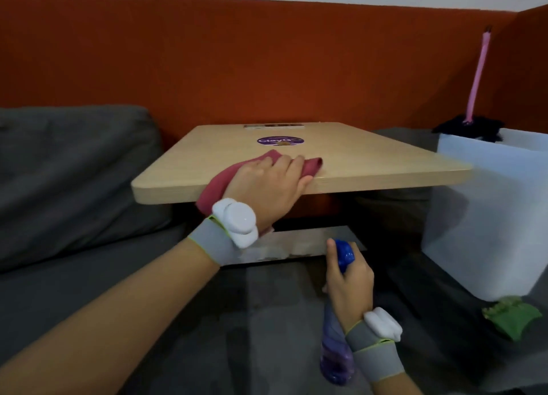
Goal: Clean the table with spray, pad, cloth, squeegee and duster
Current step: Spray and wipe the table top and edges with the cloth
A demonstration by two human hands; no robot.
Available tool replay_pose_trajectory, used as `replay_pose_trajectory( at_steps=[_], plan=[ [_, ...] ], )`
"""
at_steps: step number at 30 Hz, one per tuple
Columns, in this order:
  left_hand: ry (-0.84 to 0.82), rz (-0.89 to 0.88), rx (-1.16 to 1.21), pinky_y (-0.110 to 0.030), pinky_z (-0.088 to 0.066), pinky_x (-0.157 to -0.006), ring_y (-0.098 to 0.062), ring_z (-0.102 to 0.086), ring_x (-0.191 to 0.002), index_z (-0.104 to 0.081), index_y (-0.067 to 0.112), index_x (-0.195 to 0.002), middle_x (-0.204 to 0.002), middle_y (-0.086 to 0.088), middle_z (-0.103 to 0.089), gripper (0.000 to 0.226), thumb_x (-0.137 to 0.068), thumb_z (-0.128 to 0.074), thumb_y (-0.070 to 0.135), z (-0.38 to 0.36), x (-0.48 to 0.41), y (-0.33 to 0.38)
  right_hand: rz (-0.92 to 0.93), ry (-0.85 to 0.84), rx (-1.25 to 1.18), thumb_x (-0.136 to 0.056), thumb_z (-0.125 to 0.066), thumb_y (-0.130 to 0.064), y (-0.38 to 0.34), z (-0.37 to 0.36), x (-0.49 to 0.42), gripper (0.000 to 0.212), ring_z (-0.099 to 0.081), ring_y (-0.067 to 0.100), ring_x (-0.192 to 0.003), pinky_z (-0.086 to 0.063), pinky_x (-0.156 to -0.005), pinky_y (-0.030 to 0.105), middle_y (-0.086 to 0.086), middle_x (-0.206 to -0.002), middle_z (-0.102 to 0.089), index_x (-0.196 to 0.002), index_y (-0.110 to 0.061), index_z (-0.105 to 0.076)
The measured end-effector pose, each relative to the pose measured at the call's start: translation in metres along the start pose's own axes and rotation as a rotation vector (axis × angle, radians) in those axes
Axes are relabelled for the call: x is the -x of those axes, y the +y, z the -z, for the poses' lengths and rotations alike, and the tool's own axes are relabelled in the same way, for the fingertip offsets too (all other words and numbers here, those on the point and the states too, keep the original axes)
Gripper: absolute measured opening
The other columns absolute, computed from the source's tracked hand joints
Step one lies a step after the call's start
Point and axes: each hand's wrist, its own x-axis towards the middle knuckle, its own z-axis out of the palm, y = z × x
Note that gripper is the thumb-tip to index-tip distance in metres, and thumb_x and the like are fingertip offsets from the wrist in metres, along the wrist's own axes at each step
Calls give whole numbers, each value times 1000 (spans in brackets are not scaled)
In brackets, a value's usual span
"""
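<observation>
Left hand (267,184) flat, fingers spread, pressing a red cloth (219,184) onto the near edge of the wooden table (370,163); cloth bunched under the palm, its near end hanging over the edge toward 7 o'clock. Grey wristband with a white puck (237,225) on that wrist. Right hand (350,285) at 5 o'clock of the table, below its level, wrapped around the neck of a spray bottle (336,356): blue head at the top, purple see-through body pointing down to 6 o'clock. Purple round sticker (280,141) on the tabletop at 12 o'clock of the cloth. At 3 o'clock of the table, a white bin (489,204), with a duster (477,77) standing in it, pink handle up. Green pad (513,317) lying at 6 o'clock of the bin, touching its base. Squeegee not to be made out.
</observation>
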Motion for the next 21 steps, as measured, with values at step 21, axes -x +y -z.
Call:
replay_pose_trajectory(
  at_steps=[21],
  plan=[
    [-8, 142, 142, -35, -50, -76, -19, -64, -101, -42, 32, -137, -117, 6, -66, 54, -95, -12, 46, 7, 49, -82, 147, -165, -107, -93, -40, -58, -52, -76, 23, 40, -57, 22, -49, -45, -53, 35, 2, -60, -49, -71, -24, -43]
  ],
)
